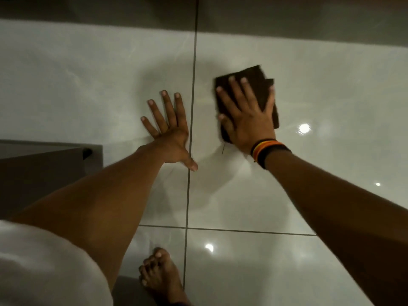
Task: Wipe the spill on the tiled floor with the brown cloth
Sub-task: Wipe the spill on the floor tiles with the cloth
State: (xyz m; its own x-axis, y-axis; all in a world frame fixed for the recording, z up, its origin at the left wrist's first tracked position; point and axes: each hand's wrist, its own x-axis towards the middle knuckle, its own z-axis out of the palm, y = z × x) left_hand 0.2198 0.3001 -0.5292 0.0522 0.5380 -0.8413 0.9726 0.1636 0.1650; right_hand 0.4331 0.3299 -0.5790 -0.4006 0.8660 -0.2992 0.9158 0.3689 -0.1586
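Observation:
A folded brown cloth (260,82) lies flat on the glossy pale tiled floor (88,85), right of a dark grout line. My right hand (247,115), with striped bands at the wrist, presses down on the cloth with fingers spread. My left hand (170,129) rests palm-down on the tile just left of the grout line, fingers apart, holding nothing. A faint wet sheen with curved smears (209,173) shows on the tile below both hands; its edges are hard to make out.
A grey cabinet or box corner (44,160) stands at the left. A dark base or wall edge (287,16) runs along the top. My bare foot (159,277) stands near the bottom centre, a white garment (44,266) at the lower left.

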